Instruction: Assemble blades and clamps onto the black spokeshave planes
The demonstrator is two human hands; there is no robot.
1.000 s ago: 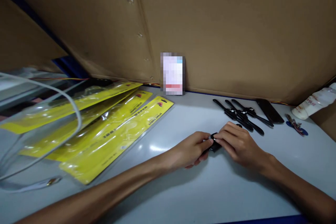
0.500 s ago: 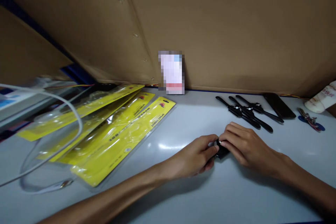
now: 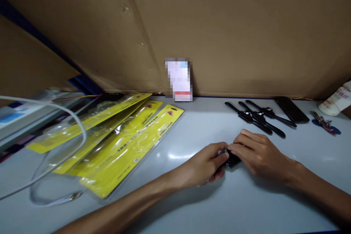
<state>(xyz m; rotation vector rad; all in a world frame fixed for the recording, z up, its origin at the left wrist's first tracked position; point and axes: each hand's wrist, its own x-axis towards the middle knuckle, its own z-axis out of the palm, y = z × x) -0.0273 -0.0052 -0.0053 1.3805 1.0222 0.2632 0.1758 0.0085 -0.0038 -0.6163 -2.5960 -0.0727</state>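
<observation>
Low over the grey table, my left hand (image 3: pixel 210 164) is closed round one end of a black spokeshave (image 3: pixel 232 159), mostly hidden by my fingers. My right hand (image 3: pixel 255 153) pinches at the top of the same tool, thumb and fingertips together; the small part under them cannot be made out. Just beyond my right hand lie several similar black spokeshaves (image 3: pixel 259 117), side by side, with straight handles and small metal fittings at their middles.
Clear plastic packages with yellow cards (image 3: pixel 128 153) overlap at the left. A white cable (image 3: pixel 79 120) loops in front of them. A lit phone (image 3: pixel 181 80) leans on the brown back panel. A dark phone (image 3: pixel 292 109), keys (image 3: pixel 325 122) and a white cup (image 3: pixel 334 100) stand or lie at right.
The view has shifted slightly, so the packages and cable appear a little lower and further right. My right fingers have moved slightly on the spokeshave; my left hold stays.
</observation>
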